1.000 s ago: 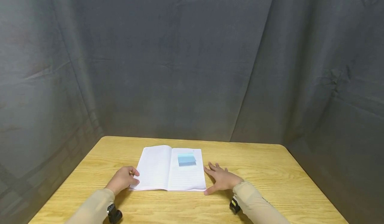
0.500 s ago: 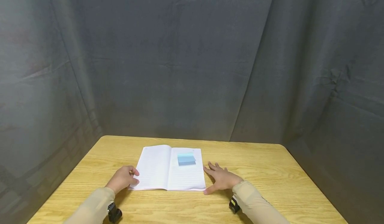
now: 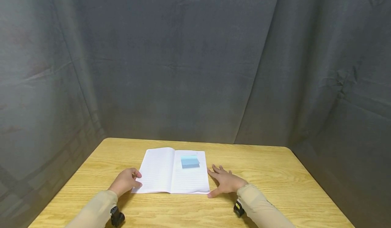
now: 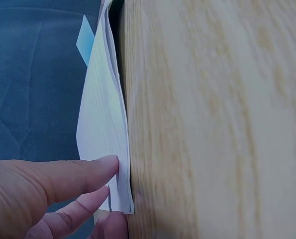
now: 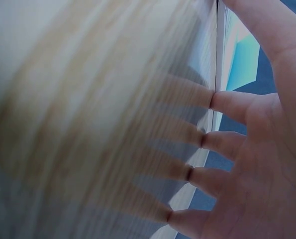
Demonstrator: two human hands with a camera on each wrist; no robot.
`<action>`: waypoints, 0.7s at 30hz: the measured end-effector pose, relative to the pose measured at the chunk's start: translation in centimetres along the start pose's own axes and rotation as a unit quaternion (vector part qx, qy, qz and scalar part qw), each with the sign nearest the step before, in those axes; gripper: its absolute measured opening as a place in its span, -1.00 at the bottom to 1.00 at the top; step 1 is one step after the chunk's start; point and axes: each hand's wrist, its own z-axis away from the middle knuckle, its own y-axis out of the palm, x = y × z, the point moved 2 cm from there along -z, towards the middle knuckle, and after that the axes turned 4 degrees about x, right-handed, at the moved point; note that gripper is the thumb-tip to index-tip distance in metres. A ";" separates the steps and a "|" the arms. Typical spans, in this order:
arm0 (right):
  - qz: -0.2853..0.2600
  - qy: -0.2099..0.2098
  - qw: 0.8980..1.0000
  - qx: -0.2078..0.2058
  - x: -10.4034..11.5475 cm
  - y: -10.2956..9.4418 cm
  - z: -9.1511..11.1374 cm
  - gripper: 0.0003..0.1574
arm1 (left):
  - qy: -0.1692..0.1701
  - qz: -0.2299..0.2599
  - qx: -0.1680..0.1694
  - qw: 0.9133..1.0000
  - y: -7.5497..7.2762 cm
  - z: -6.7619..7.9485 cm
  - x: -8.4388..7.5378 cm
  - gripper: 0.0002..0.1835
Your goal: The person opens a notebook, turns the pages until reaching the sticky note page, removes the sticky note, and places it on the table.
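An open notebook (image 3: 157, 170) with lined white pages lies flat on the wooden table in the head view. Two overlapping blue sticky notes (image 3: 190, 162) are on its right page; one edge of a note lifts up in the left wrist view. At the notebook's left edge rests my left hand (image 3: 125, 181). Its thumb (image 4: 100, 172) touches the page near the front corner, with bent fingers beside it at the edge. My right hand (image 3: 226, 181) lies spread along the right edge, its fingertips (image 5: 207, 142) down on the table against the notebook, thumb near the front corner.
The pale wooden table (image 3: 259, 173) extends on both sides of the notebook. Grey cloth (image 3: 183, 68) hangs behind it and along both sides. Each wrist wears a small black camera (image 3: 116, 216).
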 end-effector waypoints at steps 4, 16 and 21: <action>-0.002 0.001 1.000 0.001 0.0 0.0 0.0 0.31 | -0.003 0.002 0.000 1.000 0.0 -0.1 0.1 -0.69; -0.007 -0.001 1.000 0.001 0.1 0.0 0.0 0.31 | -0.010 0.000 0.001 1.000 -0.2 -0.1 0.1 -0.68; -0.015 -0.004 1.000 0.006 -0.1 -0.1 -0.1 0.32 | -0.011 0.002 0.002 1.000 -0.1 -0.1 0.2 -0.68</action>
